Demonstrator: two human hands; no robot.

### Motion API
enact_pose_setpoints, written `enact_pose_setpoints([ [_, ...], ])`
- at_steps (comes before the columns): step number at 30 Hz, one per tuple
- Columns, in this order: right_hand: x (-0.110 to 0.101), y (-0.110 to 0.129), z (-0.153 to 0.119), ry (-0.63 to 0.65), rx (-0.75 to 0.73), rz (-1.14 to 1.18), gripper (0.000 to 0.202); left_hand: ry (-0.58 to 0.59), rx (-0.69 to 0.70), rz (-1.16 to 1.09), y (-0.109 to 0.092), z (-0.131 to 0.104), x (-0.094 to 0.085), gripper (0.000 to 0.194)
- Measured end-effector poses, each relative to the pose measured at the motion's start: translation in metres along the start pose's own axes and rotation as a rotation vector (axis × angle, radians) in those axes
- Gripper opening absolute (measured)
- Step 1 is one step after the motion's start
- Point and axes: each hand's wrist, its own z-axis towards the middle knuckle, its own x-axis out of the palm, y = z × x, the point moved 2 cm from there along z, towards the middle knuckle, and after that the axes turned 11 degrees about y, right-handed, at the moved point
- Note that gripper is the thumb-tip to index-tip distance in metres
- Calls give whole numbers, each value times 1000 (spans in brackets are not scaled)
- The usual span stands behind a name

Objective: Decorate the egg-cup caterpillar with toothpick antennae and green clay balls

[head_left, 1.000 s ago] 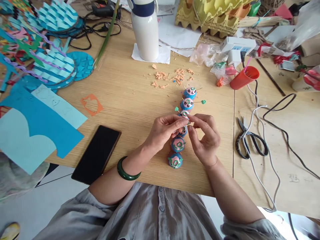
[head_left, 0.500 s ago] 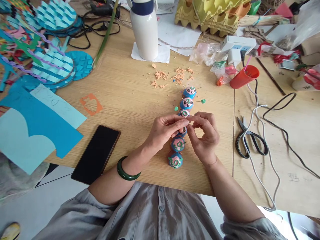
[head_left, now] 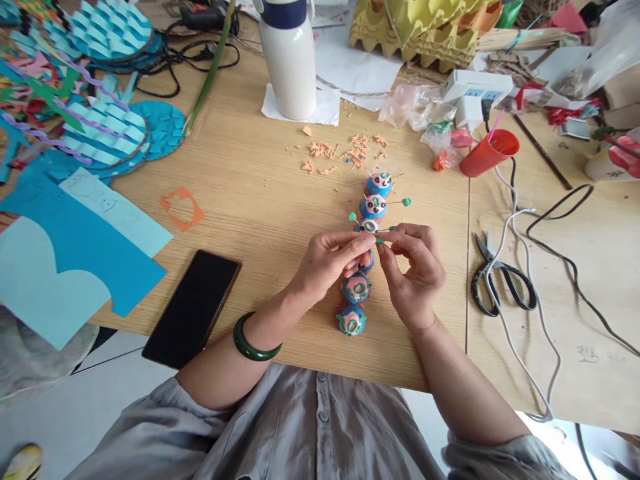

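Pinched a small green clay bit [head_left: 379, 241] at the fingertips of the left hand [head_left: 323, 261], and gripped its right side between the thumb and forefinger of the right hand [head_left: 416, 277]. Could not tell the share of each pinch in bearing the piece, nor make out its long axis behind the fingertips. Held both hands near the middle of a row of six blue clay balls [head_left: 357, 288] with pink tops, partly covering the third and fourth from the far end. Saw the row's long axis run away from the body, leaning rightward at the far end, roughly crosswise to the line between the two hands. Found the third ball [head_left: 369, 226] just beyond the joined fingertips and slightly leftward, nearer to the left forefinger than to the right. Noted one green knob [head_left: 392, 229] out from its right side, just beside the right forefinger, and another green knob [head_left: 353, 217] out on its left. Had black-handled scissors [head_left: 493, 272] well apart to the right.
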Motion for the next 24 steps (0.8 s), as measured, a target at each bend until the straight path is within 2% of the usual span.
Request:
enact_pose_setpoints([
  [7,0,2,0,17,-45,-32,27,-10,31,-37,1,0,-3,20],
  [9,0,2,0,6,-51,-45,26,-10,26,-38,1,0,-2,22],
  [14,0,1,0,-15,-43,-49,25,-9,2,-48,0,1,0,42],
  [20,2,0,-2,11,-6,-18,24,-6,-19,-58,1,1,0,27],
  [24,2,-1,-2,49,1,14,30,-48,-20,-43,1,1,-2,28],
])
